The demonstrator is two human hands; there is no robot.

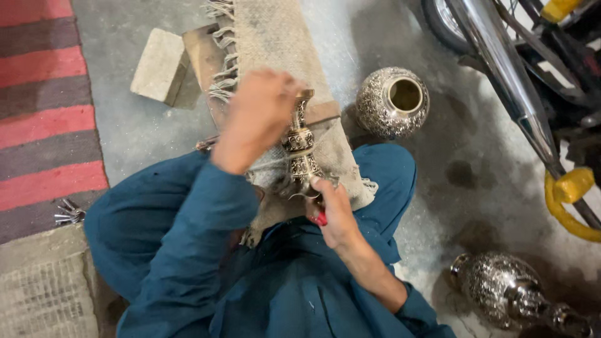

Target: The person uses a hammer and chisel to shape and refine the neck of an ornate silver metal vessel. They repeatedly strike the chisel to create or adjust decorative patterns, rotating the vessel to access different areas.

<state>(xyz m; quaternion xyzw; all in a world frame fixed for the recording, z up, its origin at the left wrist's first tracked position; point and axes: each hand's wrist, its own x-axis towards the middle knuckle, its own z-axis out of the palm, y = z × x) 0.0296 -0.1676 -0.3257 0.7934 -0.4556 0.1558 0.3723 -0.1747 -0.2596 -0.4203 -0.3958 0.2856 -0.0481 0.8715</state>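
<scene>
Your left hand closes over the upper end of an engraved metal stem, fingers curled around its top, steadying the piece from above. Your right hand grips the stem's lower end, fingers clenched with a red-handled tool tucked beneath them; its tip is hidden. The stem lies tilted across a woven mat draped over a wooden block, a padded rest that likely keeps the metal from slipping. You sit cross-legged in blue clothing, the work held just above your lap. A round engraved pot stands just beside the mat, mouth up. A second engraved vessel lies on its side on the concrete floor, well apart. A motorcycle exhaust crosses the upper right.
</scene>
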